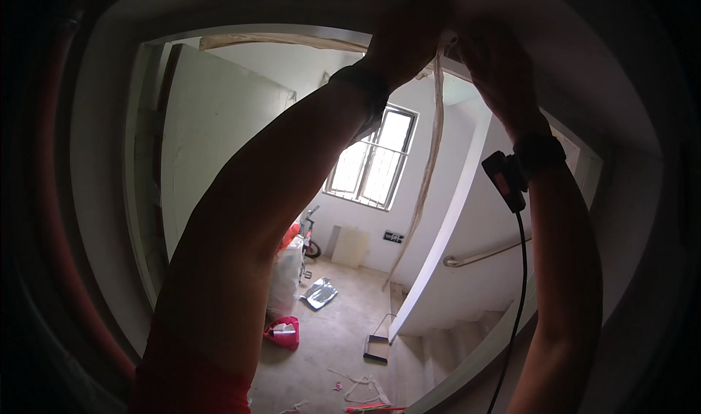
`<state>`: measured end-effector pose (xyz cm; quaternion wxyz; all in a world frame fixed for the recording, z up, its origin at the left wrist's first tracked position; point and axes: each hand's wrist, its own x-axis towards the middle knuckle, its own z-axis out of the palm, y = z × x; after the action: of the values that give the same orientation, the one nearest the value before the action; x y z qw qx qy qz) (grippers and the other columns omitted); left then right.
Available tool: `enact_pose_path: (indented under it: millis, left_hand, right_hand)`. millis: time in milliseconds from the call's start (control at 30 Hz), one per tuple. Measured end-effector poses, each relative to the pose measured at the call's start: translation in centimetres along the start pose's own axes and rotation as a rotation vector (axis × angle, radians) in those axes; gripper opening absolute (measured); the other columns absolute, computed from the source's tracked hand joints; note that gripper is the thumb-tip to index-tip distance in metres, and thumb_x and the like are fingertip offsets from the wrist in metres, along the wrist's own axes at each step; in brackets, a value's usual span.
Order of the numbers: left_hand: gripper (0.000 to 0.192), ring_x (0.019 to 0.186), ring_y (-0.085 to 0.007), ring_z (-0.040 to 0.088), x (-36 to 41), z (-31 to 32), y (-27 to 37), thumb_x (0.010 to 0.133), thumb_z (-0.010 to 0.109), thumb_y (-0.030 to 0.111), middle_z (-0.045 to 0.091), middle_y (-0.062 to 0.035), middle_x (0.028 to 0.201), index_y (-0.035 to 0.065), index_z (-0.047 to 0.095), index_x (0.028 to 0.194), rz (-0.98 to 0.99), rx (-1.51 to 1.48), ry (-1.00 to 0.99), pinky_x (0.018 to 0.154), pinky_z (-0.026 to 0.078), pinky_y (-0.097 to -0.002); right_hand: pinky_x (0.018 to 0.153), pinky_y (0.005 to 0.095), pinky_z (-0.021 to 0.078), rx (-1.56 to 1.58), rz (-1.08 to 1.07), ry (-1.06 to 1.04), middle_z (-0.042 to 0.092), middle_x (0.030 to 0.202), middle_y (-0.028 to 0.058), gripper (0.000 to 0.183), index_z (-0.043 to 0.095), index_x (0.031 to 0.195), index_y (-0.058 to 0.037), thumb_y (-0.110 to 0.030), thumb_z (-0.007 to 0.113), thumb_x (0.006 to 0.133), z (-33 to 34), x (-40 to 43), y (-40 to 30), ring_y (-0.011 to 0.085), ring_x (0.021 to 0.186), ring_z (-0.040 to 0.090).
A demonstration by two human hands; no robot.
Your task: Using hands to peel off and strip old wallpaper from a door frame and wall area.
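Both hands are raised to the underside of a white door frame (328, 32). From between them hangs a long, thin, crumpled pale strip (436, 118), reaching nearly to the floor. My left hand (411, 39) is against its upper end, but deep shadow hides the fingers. On the other side, my right hand (495, 69) has its fingertips together on a small whitish end of the strip. Another length of crumpled, brownish covering (279, 40) runs along the top of the frame to the left. Dark bands circle both wrists, and a cabled device (503, 181) hangs at the right one.
Beyond the opening are a pale door (219, 134), a barred window (372, 159), a bicycle (311, 239) and a full plastic sack (285, 277). A pink bag (283, 333), silvery sheet (320, 293) and black-edged frame (376, 349) lie on the floor. Stairs (438, 348) and a handrail (487, 254) stand right.
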<state>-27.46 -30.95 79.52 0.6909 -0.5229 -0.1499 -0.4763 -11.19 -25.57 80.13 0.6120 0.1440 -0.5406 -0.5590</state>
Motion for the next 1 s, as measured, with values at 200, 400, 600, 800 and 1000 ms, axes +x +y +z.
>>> enact_pose_path:
  millis: [200, 400, 600, 800, 1000]
  left_hand:
    - [0.02, 0.076, -0.0212, 0.062, -0.1, 0.3, -0.3, 0.063, 0.074, 0.006, 0.062, -0.0038, 0.084, 0.0111, 0.064, 0.08, 0.088, 0.105, 0.082, 0.068, 0.052, -0.0302]
    - [0.019, 0.073, -0.0214, 0.062, 0.1, 0.1, -0.1, 0.062, 0.076, 0.007, 0.062, -0.0032, 0.086, 0.0122, 0.064, 0.077, 0.125, 0.066, 0.17, 0.067, 0.052, -0.0297]
    - [0.021, 0.082, -0.02, 0.062, 0.4, 0.2, -0.2, 0.066, 0.074, 0.01, 0.063, -0.0028, 0.088, 0.0151, 0.066, 0.085, 0.153, 0.12, 0.042, 0.073, 0.052, -0.0303]
    - [0.015, 0.085, -0.0259, 0.061, 1.1, 0.5, 0.6, 0.071, 0.064, 0.008, 0.062, -0.0088, 0.085, 0.0106, 0.064, 0.086, 0.191, 0.203, -0.02, 0.076, 0.05, -0.036]
    - [0.029, 0.088, -0.0223, 0.062, 0.6, 0.5, 0.9, 0.064, 0.074, 0.005, 0.064, -0.0043, 0.093, 0.0148, 0.065, 0.09, 0.044, 0.047, -0.063, 0.077, 0.052, -0.032]
  right_hand:
    - [0.067, 0.0343, 0.0529, -0.039, 0.074, -0.064, 0.064, 0.082, 0.0075, 0.014, 0.062, 0.091, -0.0103, -0.016, 0.065, 0.079, 0.3, 0.0, 0.5, 0.0243, 0.072, 0.063]
    - [0.062, 0.0337, 0.0508, 0.036, 0.142, -0.018, 0.062, 0.079, 0.0095, 0.01, 0.062, 0.091, -0.0074, -0.014, 0.059, 0.084, 0.8, -0.2, 0.5, 0.0263, 0.07, 0.062]
    - [0.064, 0.0356, 0.0508, 0.043, 0.175, -0.002, 0.062, 0.084, 0.0112, 0.01, 0.061, 0.09, -0.006, -0.012, 0.054, 0.087, 0.8, -0.2, 0.5, 0.029, 0.071, 0.061]
    - [0.065, 0.0362, 0.0508, 0.074, 0.21, -0.013, 0.061, 0.085, 0.0125, 0.011, 0.06, 0.091, -0.0052, -0.012, 0.053, 0.087, 0.4, -0.5, 0.4, 0.03, 0.072, 0.06]
    - [0.067, 0.0367, 0.0506, -0.003, 0.093, 0.042, 0.062, 0.088, 0.0128, 0.013, 0.059, 0.094, -0.0054, -0.015, 0.054, 0.087, 0.0, -0.7, 0.3, 0.0303, 0.071, 0.06]
